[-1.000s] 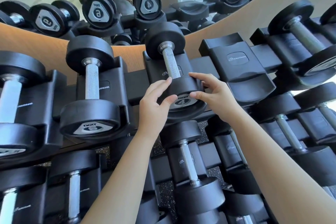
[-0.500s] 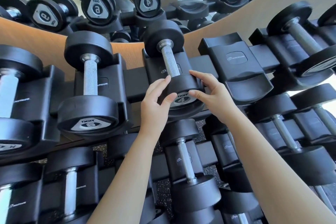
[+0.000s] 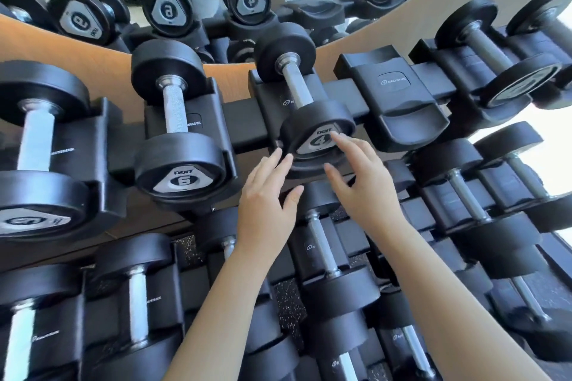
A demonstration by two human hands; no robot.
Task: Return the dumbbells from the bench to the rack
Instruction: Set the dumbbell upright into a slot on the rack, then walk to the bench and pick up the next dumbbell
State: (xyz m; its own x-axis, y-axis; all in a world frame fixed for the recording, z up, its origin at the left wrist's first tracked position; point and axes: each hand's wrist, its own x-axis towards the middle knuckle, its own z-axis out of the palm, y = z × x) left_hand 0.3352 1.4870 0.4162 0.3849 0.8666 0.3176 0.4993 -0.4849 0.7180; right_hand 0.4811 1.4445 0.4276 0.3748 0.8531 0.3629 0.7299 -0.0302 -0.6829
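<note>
The dumbbell marked 4 [image 3: 312, 124] is seated in its cradle on the top tier of the rack [image 3: 241, 120], beside the dumbbell marked 6 [image 3: 182, 161]. The left hand [image 3: 266, 195] and right hand [image 3: 362, 185] are spread open just below its near head. Nothing is gripped. The right forefinger possibly touches the end plate, but this is blurred.

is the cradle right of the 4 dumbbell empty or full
Empty: the cradle shows its bare logo pad, with no dumbbell resting in it.
</note>
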